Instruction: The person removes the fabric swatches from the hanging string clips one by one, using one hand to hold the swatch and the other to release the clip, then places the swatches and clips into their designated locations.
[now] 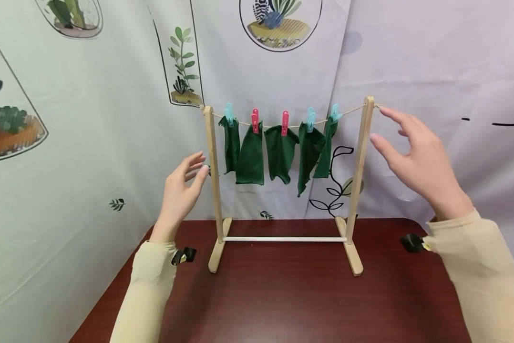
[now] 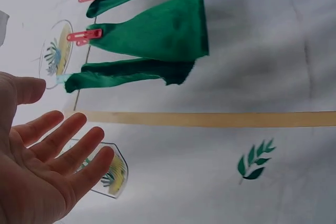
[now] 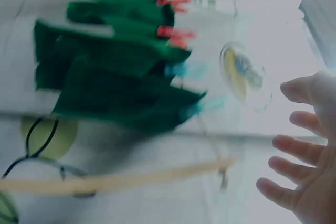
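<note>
A small wooden drying rack stands on the table, with a string tied between its two posts. Several green cloth pieces hang from the string, held by red clothespins and light blue clothespins. My left hand is raised beside the left post, fingers loosely bent and nothing held. Near the top of the right post, my right hand has its fingers spread, holding nothing. Both wrist views show the left hand and right hand apart from the cloths.
A white rod joins the rack's two feet low down. Under it lies a dark red-brown table. Behind hangs a pale curtain printed with plants in glass jars.
</note>
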